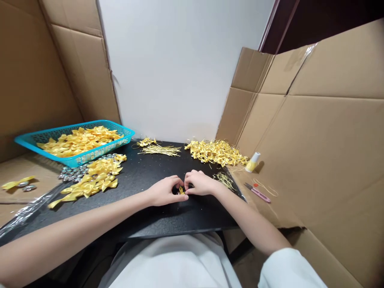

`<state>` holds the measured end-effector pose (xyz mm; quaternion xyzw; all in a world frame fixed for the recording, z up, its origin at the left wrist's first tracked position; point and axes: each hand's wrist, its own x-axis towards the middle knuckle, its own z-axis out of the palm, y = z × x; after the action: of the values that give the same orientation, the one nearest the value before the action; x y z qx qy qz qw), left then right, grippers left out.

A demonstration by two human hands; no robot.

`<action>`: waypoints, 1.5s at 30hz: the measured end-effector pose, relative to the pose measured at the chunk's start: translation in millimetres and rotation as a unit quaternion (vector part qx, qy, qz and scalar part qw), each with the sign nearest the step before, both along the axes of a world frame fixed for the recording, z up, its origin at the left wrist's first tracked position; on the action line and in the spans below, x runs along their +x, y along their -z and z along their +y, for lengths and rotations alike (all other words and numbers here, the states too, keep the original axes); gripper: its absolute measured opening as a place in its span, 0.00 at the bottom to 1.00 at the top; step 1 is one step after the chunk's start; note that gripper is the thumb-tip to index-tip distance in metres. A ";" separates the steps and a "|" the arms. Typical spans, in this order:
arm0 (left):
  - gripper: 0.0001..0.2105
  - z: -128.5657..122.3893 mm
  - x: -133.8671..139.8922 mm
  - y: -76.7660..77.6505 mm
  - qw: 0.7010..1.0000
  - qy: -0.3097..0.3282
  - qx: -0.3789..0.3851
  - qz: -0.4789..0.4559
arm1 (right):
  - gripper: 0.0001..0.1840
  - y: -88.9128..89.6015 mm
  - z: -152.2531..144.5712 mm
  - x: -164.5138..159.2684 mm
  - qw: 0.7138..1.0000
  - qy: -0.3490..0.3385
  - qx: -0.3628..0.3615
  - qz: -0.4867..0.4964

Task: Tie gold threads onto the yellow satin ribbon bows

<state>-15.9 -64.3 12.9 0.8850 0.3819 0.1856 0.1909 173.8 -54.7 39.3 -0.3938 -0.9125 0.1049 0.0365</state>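
My left hand (164, 191) and my right hand (200, 183) meet over the black tabletop (168, 218) near its front edge. Between their bent fingers is a small yellow ribbon bow (181, 191), pinched from both sides and mostly hidden by the fingertips. Left of my hands lies a loose group of yellow ribbon bows (87, 186), beside a heap of small shiny silver pieces (72, 173). Beyond my hands, a bundle of thin gold ties (160, 150) is spread out. A large pile of yellow bows with gold ties (216, 152) sits at the back right.
A turquoise basket (73, 160) full of yellow bows stands at the back left. On the right, a thread cone (253, 162) and pink-handled thread snips (258, 193) rest on cardboard. Thread scraps (225, 180) lie near the right edge. Cardboard walls (324, 152) flank the table.
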 end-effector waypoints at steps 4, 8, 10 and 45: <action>0.17 1.1 -4.5 9.6 0.997 -0.058 0.010 -0.052 | 0.07 10.7 7.9 2.0 0.993 0.023 -0.077 0.083; 0.13 12.0 -11.3 15.4 0.985 -0.051 -0.081 -0.144 | 0.08 21.2 12.9 1.7 0.966 0.059 -0.133 0.215; 0.15 17.8 -13.4 15.7 0.965 -0.052 -0.148 -0.209 | 0.09 23.8 16.5 0.7 0.943 0.064 -0.155 0.288; 0.12 5.9 -6.8 8.7 0.917 -0.056 -0.092 -0.385 | 0.15 42.8 2.4 -17.3 0.911 0.099 0.184 0.355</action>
<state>-22.7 -58.4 4.1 0.7010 0.3430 0.4861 0.3932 156.5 -52.2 -3.5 -0.4055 -0.7986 0.0644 0.4400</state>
